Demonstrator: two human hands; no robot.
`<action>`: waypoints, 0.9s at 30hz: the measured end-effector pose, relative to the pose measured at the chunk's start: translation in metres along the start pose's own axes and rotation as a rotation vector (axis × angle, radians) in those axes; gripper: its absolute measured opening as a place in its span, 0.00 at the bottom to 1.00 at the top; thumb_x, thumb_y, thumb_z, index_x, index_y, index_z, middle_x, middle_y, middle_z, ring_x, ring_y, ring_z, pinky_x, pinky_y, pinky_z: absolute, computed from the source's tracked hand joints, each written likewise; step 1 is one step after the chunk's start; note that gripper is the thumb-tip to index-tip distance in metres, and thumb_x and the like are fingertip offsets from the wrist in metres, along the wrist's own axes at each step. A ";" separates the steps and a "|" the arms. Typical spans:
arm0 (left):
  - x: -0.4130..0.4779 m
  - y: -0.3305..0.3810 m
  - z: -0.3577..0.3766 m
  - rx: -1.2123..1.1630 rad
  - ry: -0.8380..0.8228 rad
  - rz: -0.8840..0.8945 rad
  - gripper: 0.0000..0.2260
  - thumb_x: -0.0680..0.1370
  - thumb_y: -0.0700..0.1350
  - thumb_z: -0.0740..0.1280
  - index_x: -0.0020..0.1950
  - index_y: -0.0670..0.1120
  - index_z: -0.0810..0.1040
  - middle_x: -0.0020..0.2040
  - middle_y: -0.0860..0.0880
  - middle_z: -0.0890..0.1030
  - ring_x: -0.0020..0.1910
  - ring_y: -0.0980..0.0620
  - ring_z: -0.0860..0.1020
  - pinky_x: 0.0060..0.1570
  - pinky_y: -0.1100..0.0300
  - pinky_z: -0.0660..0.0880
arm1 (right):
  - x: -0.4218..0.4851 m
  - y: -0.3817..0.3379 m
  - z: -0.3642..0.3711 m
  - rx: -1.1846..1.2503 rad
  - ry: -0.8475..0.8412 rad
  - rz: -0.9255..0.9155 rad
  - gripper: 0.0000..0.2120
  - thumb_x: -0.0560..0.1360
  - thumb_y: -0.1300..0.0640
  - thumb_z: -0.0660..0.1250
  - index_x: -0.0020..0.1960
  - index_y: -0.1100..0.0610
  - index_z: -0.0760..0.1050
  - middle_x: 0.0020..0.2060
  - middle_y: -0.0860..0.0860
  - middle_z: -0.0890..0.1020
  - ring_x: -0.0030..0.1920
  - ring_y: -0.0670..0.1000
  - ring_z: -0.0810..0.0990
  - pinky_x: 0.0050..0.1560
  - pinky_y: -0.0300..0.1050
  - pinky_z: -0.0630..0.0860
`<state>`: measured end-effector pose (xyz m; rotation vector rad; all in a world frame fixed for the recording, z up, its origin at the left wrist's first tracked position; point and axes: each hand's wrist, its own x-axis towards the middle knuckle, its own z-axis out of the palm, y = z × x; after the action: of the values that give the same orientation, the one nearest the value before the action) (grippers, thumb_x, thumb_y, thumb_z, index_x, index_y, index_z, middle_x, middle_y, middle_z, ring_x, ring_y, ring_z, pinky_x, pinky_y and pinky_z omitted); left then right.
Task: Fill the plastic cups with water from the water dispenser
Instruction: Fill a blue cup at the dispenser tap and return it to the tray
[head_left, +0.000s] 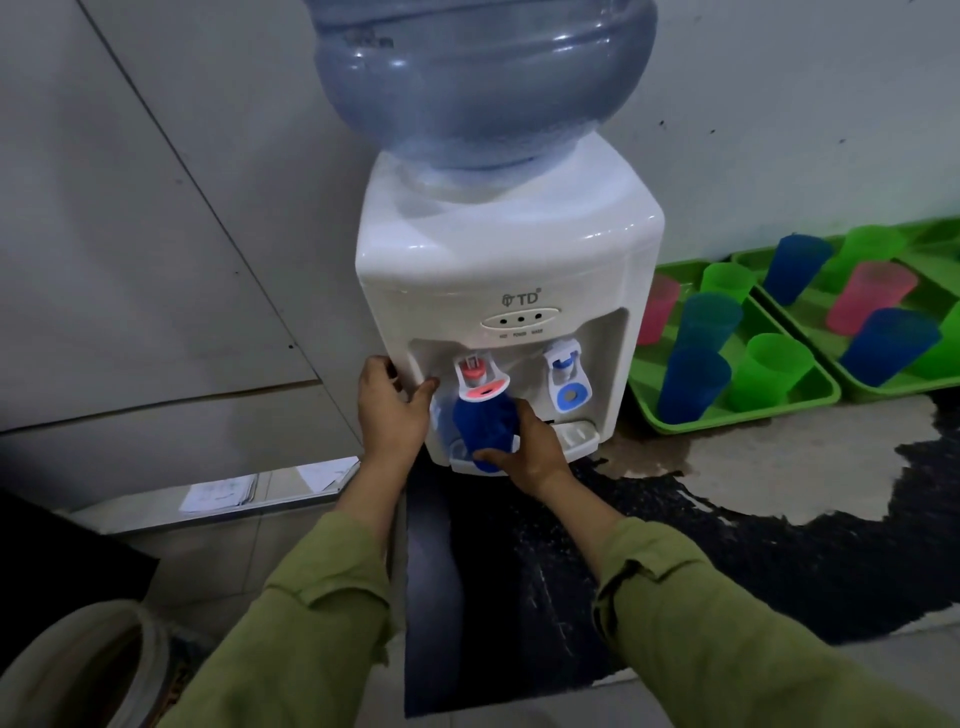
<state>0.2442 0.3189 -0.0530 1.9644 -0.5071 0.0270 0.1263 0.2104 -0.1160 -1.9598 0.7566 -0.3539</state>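
Note:
A white water dispenser (511, 270) with a large blue bottle (480, 78) on top stands in the middle of the head view. My right hand (530, 447) grips a blue plastic cup (485, 421) held under the red tap (480, 376), above the drip tray (576, 436). My left hand (392, 402) holds the dispenser's left front corner, thumb on the front beside the red tap. A blue tap (569, 376) sits to the right, untouched.
Two green trays (737, 415) (883, 382) to the right hold several upside-down blue, green and pink cups. The worn black counter (675, 545) shows a wet patch. A white bucket (88, 665) sits at the lower left; papers (218, 493) lie left.

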 end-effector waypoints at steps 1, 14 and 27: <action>0.001 0.002 0.000 -0.016 -0.001 -0.023 0.16 0.70 0.42 0.74 0.53 0.44 0.70 0.52 0.47 0.76 0.48 0.52 0.75 0.38 0.71 0.67 | 0.000 0.000 0.000 -0.003 -0.001 0.000 0.34 0.65 0.54 0.77 0.66 0.56 0.65 0.62 0.55 0.76 0.62 0.56 0.75 0.60 0.45 0.71; -0.026 0.032 -0.013 -0.229 0.093 -0.201 0.15 0.73 0.41 0.71 0.56 0.48 0.73 0.52 0.52 0.77 0.48 0.56 0.77 0.46 0.64 0.74 | 0.001 -0.002 -0.002 -0.032 -0.005 -0.001 0.36 0.63 0.53 0.78 0.66 0.58 0.65 0.60 0.56 0.77 0.61 0.57 0.75 0.59 0.48 0.73; -0.037 0.066 -0.014 -0.219 -0.270 -0.276 0.07 0.73 0.48 0.71 0.42 0.49 0.74 0.35 0.50 0.82 0.27 0.61 0.78 0.27 0.68 0.71 | 0.000 -0.003 -0.001 -0.042 0.002 0.008 0.36 0.63 0.54 0.78 0.65 0.57 0.64 0.62 0.55 0.76 0.61 0.56 0.75 0.62 0.50 0.73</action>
<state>0.1901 0.3205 0.0016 1.8138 -0.3889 -0.4546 0.1271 0.2104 -0.1134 -1.9951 0.7787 -0.3378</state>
